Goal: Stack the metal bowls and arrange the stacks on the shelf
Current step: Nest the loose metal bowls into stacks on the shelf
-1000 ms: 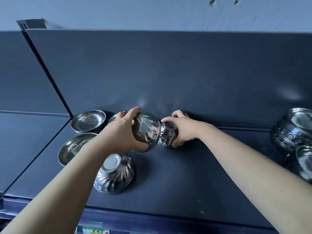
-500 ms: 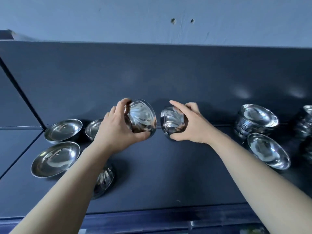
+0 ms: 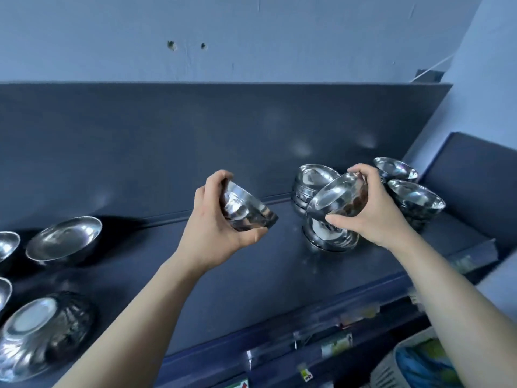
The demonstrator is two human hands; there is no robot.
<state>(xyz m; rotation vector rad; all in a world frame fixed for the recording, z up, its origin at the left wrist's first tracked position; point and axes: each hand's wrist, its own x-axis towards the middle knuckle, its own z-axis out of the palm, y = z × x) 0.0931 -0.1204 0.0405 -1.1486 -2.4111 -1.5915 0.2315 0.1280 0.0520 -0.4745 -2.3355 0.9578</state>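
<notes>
Inspection from the remote station, head view only.

The left hand (image 3: 215, 228) has its fingers (image 3: 251, 236) curled round the left bowl (image 3: 246, 211). The bowl is held clear of the shelf (image 3: 251, 289) and tipped on its side. The right hand (image 3: 375, 217) grips the right bowl (image 3: 335, 196), fingers hooked over the far rim and thumb under the near one. Its mouth is tilted toward the left fingers. Neither hand is free.

Directly beneath the right fingers the front stack (image 3: 333, 239) rests on the shelf. The right bowl hangs over it and is not yet nested. I cannot tell whether its lower edge touches the stack. I judge the tilt to be deliberate, leading one rim in so the bowl seats without jamming.

Behind the right fingers, the rear stack (image 3: 310, 177) stands against the back panel (image 3: 195, 135). To the right of them are two further stacks (image 3: 416, 198). Well to the left of the left fingers lie loose bowls, among them an upright bowl (image 3: 64, 238) and an inverted bowl (image 3: 42, 329) with its base up.

Assessment: finished stacks lie to the right and unsorted stock to the left. The left bowl is held beside the right one, apart from it, and is probably next in line. The inverted bowl will need turning. The smooth steel may slip in a rim grip
</notes>
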